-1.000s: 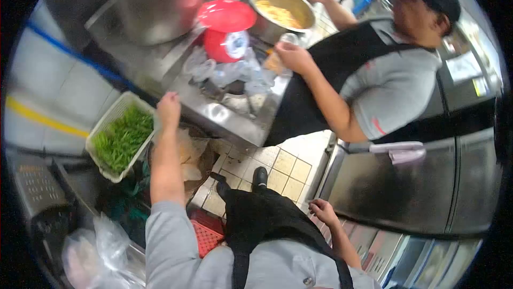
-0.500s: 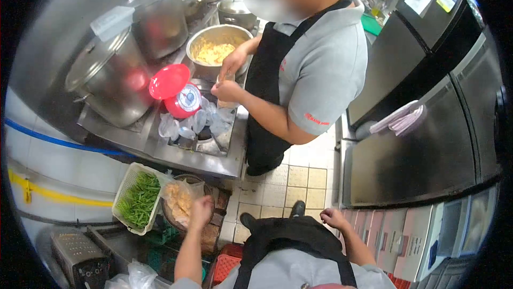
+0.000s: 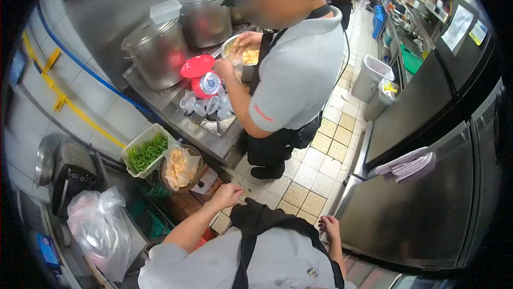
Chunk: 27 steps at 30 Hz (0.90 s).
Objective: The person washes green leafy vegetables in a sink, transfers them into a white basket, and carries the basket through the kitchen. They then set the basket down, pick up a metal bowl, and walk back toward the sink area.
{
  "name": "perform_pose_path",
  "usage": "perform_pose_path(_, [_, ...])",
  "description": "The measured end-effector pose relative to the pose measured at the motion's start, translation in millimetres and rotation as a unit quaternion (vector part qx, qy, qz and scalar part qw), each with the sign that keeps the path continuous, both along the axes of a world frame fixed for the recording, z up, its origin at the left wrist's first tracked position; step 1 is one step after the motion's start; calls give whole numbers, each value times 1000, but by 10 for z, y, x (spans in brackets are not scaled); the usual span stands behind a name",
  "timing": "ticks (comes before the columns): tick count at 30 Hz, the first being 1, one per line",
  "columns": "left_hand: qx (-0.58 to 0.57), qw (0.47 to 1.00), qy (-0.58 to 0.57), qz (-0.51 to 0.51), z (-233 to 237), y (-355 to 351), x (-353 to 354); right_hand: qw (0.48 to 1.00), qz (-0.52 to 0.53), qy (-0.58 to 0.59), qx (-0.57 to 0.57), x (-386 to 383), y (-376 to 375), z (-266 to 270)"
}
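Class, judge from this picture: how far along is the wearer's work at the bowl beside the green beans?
Done: bagged food sits in the bowl, and green beans fill the basket. In hand: nothing visible. The left hand hovers beside the bowl and the right hand hangs open. Left: probably handling the bowl.

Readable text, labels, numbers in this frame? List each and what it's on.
None legible.
Red print on the co-worker's grey shirt sleeve: blurred.
Dial of the red kitchen scale: too small.
Paper sheets on the dark steel cabinet doors: too small.
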<state>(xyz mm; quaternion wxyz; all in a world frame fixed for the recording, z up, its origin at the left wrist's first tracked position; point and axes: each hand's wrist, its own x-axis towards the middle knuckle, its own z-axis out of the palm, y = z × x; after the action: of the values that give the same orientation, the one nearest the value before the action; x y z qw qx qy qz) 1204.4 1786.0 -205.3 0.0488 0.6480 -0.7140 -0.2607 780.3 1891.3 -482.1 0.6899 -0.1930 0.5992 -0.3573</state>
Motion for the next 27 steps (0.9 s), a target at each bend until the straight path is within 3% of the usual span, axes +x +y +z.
perform_pose_path(5, [-55, 998, -20, 0, 63, -16, -542, 983, -151, -100, 40, -413, -107, -326])
perform_pose_path(9, [-25, 998, 56, 12, -139, -166, -839, 986, -145, -82, 20, -420, -356, -265])
perform_pose_path(12, [133, 988, 84, 4, 175, -453, -1310, 989, -129, -75, 6, -476, -509, -93])
perform_pose_path(13, [156, 984, 81, -30, -17, -569, -1333, 990, -122, -63, -15, -556, -450, -33])
perform_pose_path(15, [70, 987, 130, -71, -565, -729, -1347, 985, -167, -44, 10, -708, -370, 351])
perform_pose_path(19, [154, 974, 154, -66, -400, -1167, -2056, 981, -193, 3, 22, -1200, -299, 335])
perform_pose_path(20, [160, 973, 150, -74, -449, -1281, -2224, 968, -244, -1, 56, -1305, -257, 367])
perform_pose_path(23, [125, 961, 153, -193, -667, -1442, -2305, 930, -366, -2, 33, -1239, 5, 146])
perform_pose_path(27, [153, 938, 159, -268, -864, -1798, -2973, 909, -414, 43, 29, -1285, -238, 505])
